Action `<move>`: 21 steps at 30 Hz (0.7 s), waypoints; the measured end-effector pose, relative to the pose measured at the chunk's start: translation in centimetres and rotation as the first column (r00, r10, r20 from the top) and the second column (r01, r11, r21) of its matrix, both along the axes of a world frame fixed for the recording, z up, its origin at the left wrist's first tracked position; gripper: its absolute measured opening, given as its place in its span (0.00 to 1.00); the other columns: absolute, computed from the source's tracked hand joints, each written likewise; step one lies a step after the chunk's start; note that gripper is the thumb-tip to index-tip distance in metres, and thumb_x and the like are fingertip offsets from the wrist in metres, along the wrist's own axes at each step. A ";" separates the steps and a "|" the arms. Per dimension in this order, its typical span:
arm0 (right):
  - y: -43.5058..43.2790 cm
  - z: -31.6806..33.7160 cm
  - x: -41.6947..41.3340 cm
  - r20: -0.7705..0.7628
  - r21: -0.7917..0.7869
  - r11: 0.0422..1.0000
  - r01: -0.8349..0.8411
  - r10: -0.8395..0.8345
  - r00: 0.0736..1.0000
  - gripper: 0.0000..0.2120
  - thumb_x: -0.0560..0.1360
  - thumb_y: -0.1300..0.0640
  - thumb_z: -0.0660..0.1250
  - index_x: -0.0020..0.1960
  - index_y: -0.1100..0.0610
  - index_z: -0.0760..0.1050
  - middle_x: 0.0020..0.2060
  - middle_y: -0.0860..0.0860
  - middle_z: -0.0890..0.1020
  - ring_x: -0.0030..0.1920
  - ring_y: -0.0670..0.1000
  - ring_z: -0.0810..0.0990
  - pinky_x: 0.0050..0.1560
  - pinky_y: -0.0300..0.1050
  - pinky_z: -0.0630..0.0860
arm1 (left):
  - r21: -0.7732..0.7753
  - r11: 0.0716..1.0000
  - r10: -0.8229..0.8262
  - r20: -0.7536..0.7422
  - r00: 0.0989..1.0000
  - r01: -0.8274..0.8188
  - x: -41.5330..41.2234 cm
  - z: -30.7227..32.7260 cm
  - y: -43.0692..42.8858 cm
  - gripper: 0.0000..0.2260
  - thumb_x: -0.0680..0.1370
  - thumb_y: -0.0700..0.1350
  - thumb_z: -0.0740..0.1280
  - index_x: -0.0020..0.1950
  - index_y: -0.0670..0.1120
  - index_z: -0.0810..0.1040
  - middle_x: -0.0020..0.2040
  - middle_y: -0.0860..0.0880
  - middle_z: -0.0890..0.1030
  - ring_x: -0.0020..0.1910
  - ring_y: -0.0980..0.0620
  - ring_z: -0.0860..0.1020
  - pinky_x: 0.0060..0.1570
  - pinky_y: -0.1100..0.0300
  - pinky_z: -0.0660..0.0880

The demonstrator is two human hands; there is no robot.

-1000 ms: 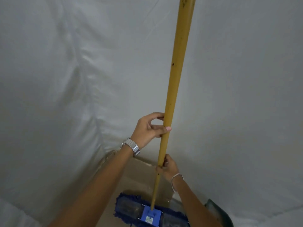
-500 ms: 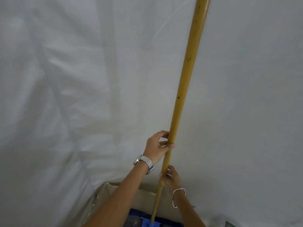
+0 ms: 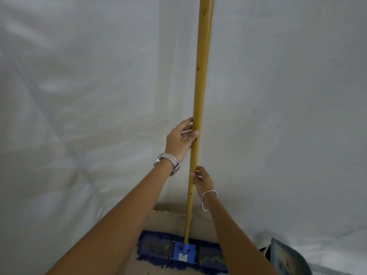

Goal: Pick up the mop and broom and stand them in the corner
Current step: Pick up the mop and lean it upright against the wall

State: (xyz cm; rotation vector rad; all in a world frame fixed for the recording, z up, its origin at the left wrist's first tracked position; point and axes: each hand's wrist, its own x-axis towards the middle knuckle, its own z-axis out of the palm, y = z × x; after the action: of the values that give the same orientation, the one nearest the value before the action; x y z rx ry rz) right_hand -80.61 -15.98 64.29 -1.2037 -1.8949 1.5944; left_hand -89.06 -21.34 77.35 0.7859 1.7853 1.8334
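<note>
The mop has a long yellow wooden handle (image 3: 201, 80) standing nearly upright and a flat blue fringed head (image 3: 183, 250) resting on brown cardboard at the bottom. My left hand (image 3: 181, 138), with a metal watch on the wrist, is wrapped around the handle about midway up. My right hand (image 3: 201, 180), with a thin bracelet, grips the handle just below it. The handle's top runs out of the frame. No broom is visible.
White plastic sheeting (image 3: 89, 96) covers the walls on both sides, which meet in a corner behind the mop. Brown cardboard (image 3: 168, 219) lies on the floor under the mop head. A dark greenish object (image 3: 286, 257) sits at the lower right.
The mop handle has swung from a lean to nearly upright. The view has tilted back down, so the mop head shows again. Both hands keep hold of the handle.
</note>
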 end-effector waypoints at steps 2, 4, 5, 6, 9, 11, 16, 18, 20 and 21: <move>0.2 0.0 0.0 -0.008 0.004 1.000 -0.002 0.003 1.000 0.12 0.77 0.63 0.59 0.59 0.61 0.71 0.47 0.55 0.75 0.44 0.53 0.73 0.47 0.47 0.74 | -0.015 0.999 -0.045 -0.060 0.997 0.044 0.7 -0.2 -0.2 0.27 0.74 0.40 0.67 0.71 0.51 0.63 0.63 0.46 0.75 0.61 0.48 0.75 0.59 0.49 0.74; 0.4 0.0 0.1 -0.014 -0.009 1.000 0.000 -0.001 1.000 0.11 0.77 0.62 0.58 0.59 0.60 0.71 0.46 0.54 0.75 0.43 0.52 0.73 0.46 0.45 0.73 | -0.039 0.995 -0.100 -0.097 0.990 0.096 1.5 -0.4 -0.5 0.32 0.74 0.38 0.66 0.73 0.52 0.56 0.71 0.46 0.68 0.68 0.49 0.69 0.65 0.55 0.69; 0.5 -0.1 0.2 -0.018 -0.014 1.000 0.007 -0.007 1.000 0.11 0.77 0.62 0.58 0.59 0.60 0.71 0.46 0.54 0.75 0.43 0.52 0.73 0.46 0.45 0.73 | -0.055 0.990 -0.135 -0.104 0.985 0.130 1.7 -0.4 -0.4 0.33 0.74 0.36 0.65 0.74 0.53 0.53 0.73 0.47 0.65 0.70 0.50 0.66 0.66 0.55 0.67; 0.7 -0.2 0.4 -0.020 -0.018 1.000 0.017 -0.018 1.000 0.11 0.77 0.62 0.58 0.58 0.59 0.71 0.46 0.54 0.75 0.43 0.52 0.74 0.46 0.46 0.73 | -0.080 0.983 -0.173 -0.117 0.978 0.165 1.9 -0.5 -0.4 0.35 0.74 0.36 0.65 0.74 0.53 0.52 0.74 0.49 0.62 0.71 0.50 0.63 0.67 0.55 0.66; 1.3 -0.6 0.7 -0.006 -0.009 0.999 0.046 -0.046 0.999 0.11 0.77 0.61 0.58 0.59 0.59 0.71 0.47 0.53 0.76 0.44 0.53 0.75 0.48 0.49 0.75 | -0.198 0.952 -0.269 -0.178 0.947 0.233 1.9 -0.2 -0.1 0.36 0.74 0.36 0.65 0.74 0.55 0.49 0.75 0.51 0.59 0.73 0.50 0.61 0.65 0.56 0.66; 1.7 -0.8 0.9 0.000 -0.014 0.998 0.061 -0.061 0.998 0.11 0.77 0.61 0.57 0.59 0.58 0.70 0.47 0.53 0.76 0.45 0.53 0.75 0.47 0.48 0.74 | -0.218 0.944 -0.289 -0.178 0.941 0.248 1.8 -0.2 -0.2 0.35 0.74 0.36 0.65 0.74 0.55 0.51 0.75 0.51 0.60 0.73 0.49 0.61 0.65 0.56 0.66; 1.8 -0.8 1.6 0.003 -0.049 0.995 0.086 -0.086 0.996 0.14 0.78 0.61 0.57 0.63 0.58 0.67 0.55 0.58 0.76 0.49 0.54 0.75 0.46 0.45 0.73 | -0.248 0.933 -0.312 -0.191 0.931 0.262 2.5 -0.7 -0.9 0.34 0.73 0.36 0.66 0.73 0.56 0.55 0.74 0.51 0.63 0.73 0.51 0.61 0.61 0.60 0.65; 1.6 -0.6 2.4 -0.006 -0.087 0.989 0.119 -0.120 0.993 0.17 0.78 0.61 0.57 0.67 0.57 0.63 0.61 0.59 0.73 0.56 0.56 0.75 0.54 0.46 0.71 | -0.271 0.929 -0.308 -0.185 0.933 0.253 3.0 -0.9 -1.1 0.35 0.73 0.37 0.67 0.73 0.56 0.55 0.73 0.51 0.65 0.72 0.51 0.62 0.64 0.55 0.64; 1.6 -0.3 3.9 0.013 -0.081 0.987 0.137 -0.136 0.991 0.19 0.78 0.61 0.56 0.68 0.57 0.61 0.65 0.59 0.70 0.61 0.57 0.73 0.57 0.45 0.69 | -0.296 0.923 -0.304 -0.174 0.937 0.245 3.8 -0.9 -1.2 0.35 0.73 0.37 0.67 0.74 0.56 0.53 0.73 0.50 0.65 0.72 0.50 0.62 0.66 0.53 0.63; 1.6 -0.2 4.6 0.033 -0.063 0.989 0.131 -0.129 0.991 0.19 0.78 0.61 0.56 0.69 0.57 0.61 0.65 0.60 0.70 0.63 0.57 0.72 0.58 0.45 0.68 | -0.311 0.920 -0.304 -0.177 0.936 0.240 4.2 -1.0 -1.4 0.36 0.73 0.37 0.66 0.74 0.55 0.51 0.73 0.50 0.65 0.72 0.49 0.63 0.66 0.53 0.63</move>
State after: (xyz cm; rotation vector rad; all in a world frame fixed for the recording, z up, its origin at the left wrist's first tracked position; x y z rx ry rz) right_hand -76.01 -14.39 64.13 -1.3553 -1.7553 1.5874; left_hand -84.86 -22.73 76.34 1.0959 1.9068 1.3134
